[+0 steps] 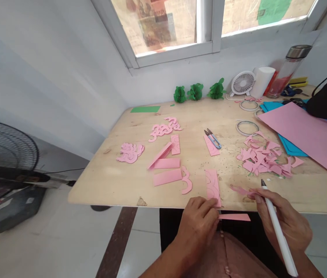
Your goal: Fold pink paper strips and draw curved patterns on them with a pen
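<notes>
My left hand is at the table's front edge, its fingers closed. A folded-looking pink paper strip juts out to the right from under it. Its fingertips touch the lower end of another pink strip marked with drawn curves. In my right hand is a white pen, dark tip upward. The same hand pinches a wavy pink paper piece between thumb and finger. Thread snips lie on a marked pink strip farther back. A scalloped pink cutout rests left of the marked strip.
Pink scraps are heaped at the right, beside tape rolls and a large pink sheet. Pink cutouts lie at the left. Green paper figures, a small fan and a bottle stand along the wall.
</notes>
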### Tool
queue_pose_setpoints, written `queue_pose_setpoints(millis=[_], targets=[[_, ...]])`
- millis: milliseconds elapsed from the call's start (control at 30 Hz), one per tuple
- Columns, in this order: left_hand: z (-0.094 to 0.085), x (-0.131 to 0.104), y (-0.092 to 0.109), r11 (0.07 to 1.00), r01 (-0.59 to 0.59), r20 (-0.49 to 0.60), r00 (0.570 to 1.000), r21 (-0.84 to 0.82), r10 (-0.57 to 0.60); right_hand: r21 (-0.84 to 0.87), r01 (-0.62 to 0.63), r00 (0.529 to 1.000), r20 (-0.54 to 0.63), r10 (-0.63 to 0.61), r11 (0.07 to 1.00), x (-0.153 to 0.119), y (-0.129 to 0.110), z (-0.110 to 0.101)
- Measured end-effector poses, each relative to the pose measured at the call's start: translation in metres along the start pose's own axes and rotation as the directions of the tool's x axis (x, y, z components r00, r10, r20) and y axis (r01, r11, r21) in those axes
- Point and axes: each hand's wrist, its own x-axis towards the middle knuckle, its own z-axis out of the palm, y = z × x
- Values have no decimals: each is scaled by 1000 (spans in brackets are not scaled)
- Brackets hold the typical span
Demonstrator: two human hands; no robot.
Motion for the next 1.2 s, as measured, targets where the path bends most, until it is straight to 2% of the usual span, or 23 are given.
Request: queue_pose_setpoints(millis=[133,267,333,400,733,867,967,1200], targets=[[-4,17,-11,987,-110,196,977,120,85,-24,-26,1000,1,26,999,-2,2,-3],[-14,44,-22,949,-295,445,868,110,219,-56,-55,998,-17,54,997,-6,5,-5],[-16,56,-26,931,-351,513,820,99,255,-68,-62,998,-16,62,996,-8,6,-6],[-16,65,-30,917,-388,537,795,95,281,-83,-65,998,-3,65,994,-8,7,-6],[-7,77,-48,878,-472,482,790,81,380,-77,-38,999,0,38,996,-1,7,-5],[-3,80,-51,862,-496,418,807,100,416,-90,-48,999,-8,48,995,0,9,-3],[5,83,-53,842,-527,359,812,117,459,-106,-51,999,3,52,993,-1,12,-2],[31,86,-57,791,-596,239,796,139,557,-145,-40,999,17,43,989,-3,18,-3]])
